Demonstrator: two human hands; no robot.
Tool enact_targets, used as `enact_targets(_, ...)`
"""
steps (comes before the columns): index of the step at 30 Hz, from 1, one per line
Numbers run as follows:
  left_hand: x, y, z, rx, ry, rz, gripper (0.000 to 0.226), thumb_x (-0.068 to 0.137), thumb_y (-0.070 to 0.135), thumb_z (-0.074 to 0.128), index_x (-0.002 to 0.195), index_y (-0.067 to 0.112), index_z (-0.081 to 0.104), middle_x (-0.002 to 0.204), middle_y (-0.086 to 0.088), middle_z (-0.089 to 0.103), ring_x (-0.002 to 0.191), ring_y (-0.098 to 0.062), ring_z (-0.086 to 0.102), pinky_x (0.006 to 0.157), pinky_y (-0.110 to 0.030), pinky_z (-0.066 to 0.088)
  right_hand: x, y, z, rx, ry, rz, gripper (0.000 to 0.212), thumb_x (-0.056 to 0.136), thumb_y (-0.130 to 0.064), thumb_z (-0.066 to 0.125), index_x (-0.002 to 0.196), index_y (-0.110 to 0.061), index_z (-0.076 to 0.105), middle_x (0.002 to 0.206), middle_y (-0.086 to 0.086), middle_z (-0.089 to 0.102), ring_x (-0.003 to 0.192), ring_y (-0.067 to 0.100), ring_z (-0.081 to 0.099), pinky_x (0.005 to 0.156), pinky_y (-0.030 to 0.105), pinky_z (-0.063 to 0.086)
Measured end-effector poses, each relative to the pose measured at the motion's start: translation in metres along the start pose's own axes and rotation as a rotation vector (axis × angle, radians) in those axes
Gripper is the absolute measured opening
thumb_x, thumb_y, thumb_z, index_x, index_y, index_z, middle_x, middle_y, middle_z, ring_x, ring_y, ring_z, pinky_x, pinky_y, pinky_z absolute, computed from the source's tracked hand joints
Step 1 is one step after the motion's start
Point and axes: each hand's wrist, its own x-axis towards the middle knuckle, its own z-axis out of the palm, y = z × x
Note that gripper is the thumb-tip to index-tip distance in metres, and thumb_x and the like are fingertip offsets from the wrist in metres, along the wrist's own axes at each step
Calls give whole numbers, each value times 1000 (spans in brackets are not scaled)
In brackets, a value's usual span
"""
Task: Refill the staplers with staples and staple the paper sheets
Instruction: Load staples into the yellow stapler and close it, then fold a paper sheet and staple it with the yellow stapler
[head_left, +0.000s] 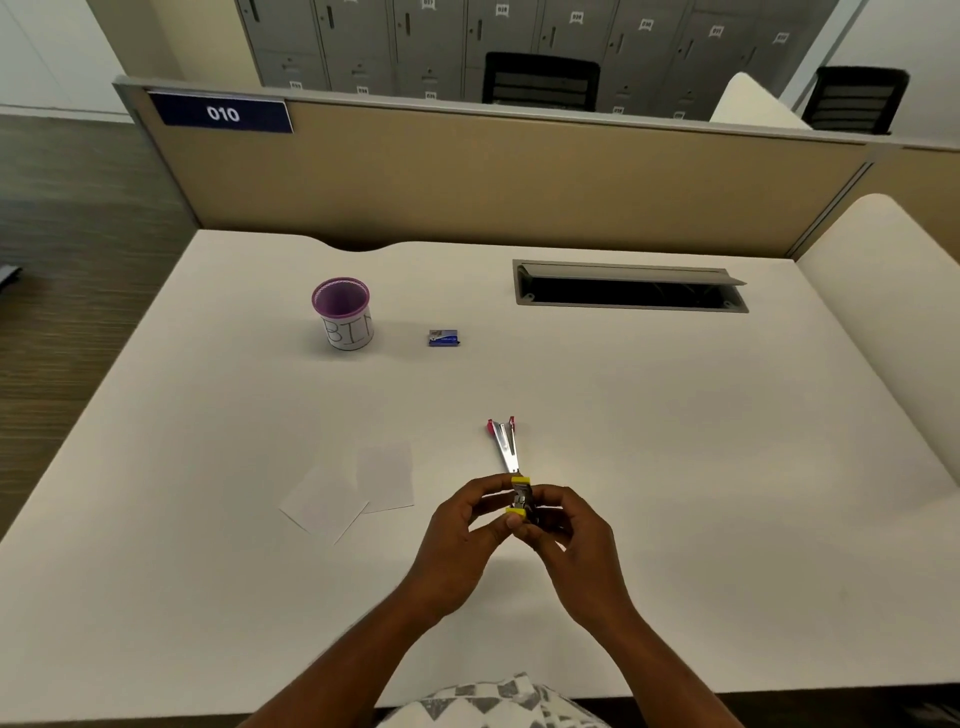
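Both hands, left hand and right hand, pinch the small yellow-capped metal stapler closed-fingered, raised above the white desk, probably for loading.

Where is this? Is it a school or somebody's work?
Most likely an office. The white desk has a divider panel with a number sign, 010, and rows of grey numbered lockers stand behind it with black office chairs.
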Motion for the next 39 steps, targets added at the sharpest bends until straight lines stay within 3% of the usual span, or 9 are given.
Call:
enact_targets(4, 7, -21, -10, 180, 24, -83, 43, 92, 25, 71, 130, 40, 59, 133, 22, 60, 123, 4, 56, 90, -9, 45, 7, 20, -1, -313, 35, 14, 30, 83, -29, 83, 107, -36, 67, 100, -20, 71, 91, 3, 71, 81, 23, 58)
enact_targets(8, 13, -48, -39, 357, 248, -79, 34, 92, 13, 70, 125, 21, 64, 125, 6, 63, 109, -2, 60, 76, 5, 41, 13, 39, -8, -678, 46, 41, 24, 83, -39, 79, 102, -38, 66, 96, -20, 63, 90, 6, 65, 76, 26, 52)
enact_targets(10, 15, -56, -58, 476, 327, -32, 29, 93, 10, 68, 120, 19, 66, 121, 2, 63, 106, -11, 63, 78, 0, 45, 17, 45, -11, -788, 27, 42, 23, 86, -43, 74, 107, -37, 67, 99, -16, 62, 93, 10, 64, 76, 28, 52)
enact_targets(13, 22, -61, -85, 636, 388, -12, 28, 93, 9, 65, 118, 20, 66, 121, -1, 60, 105, -21, 62, 88, -27, 54, 22, 52, -9, -904, -8, 47, 25, 91, -44, 68, 115, -34, 67, 106, -11, 63, 99, 16, 63, 80, 33, 53)
enact_targets(17, 33, -64, -114, 790, 398, -25, 33, 90, 5, 65, 121, 16, 63, 127, -3, 56, 118, -24, 50, 94, -27, 42, 26, 57, -3, -946, -19, 61, 25, 91, -45, 67, 112, -32, 68, 105, -11, 60, 100, 16, 61, 78, 33, 53)
enact_targets(20, 39, -66, -132, 870, 389, -39, 43, 87, 7, 69, 128, 13, 58, 134, -3, 51, 124, -26, 47, 95, -32, 46, 29, 58, -1, -946, -5, 68, 26, 88, -45, 71, 110, -31, 68, 104, -11, 60, 99, 17, 60, 76, 33, 52)
enact_targets(26, 50, -74, -157, 1110, 200, -131, 81, 85, 36, 75, 153, 18, 36, 153, 1, 38, 138, -26, 37, 104, -43, 45, 30, 60, -3, -923, 13, 107, 43, 80, -53, 74, 118, -34, 65, 111, -13, 59, 105, 15, 57, 75, 29, 50)
enact_targets(31, 54, -78, -158, 1168, 220, -54, 60, 85, 39, 74, 139, 23, 57, 142, 3, 52, 131, -25, 44, 98, -40, 47, 25, 54, 6, -863, 153, 3, 51, 80, -60, 73, 122, -34, 61, 110, -16, 60, 103, 11, 57, 67, 26, 49)
enact_targets(39, 60, -67, -146, 1099, 349, 137, 20, 82, 24, 80, 98, 15, 76, 121, 1, 67, 116, -29, 55, 88, -41, 51, 14, 38, 32, -747, 177, -142, 40, 82, -36, 79, 118, -29, 63, 108, -14, 59, 96, 7, 55, 70, 18, 49)
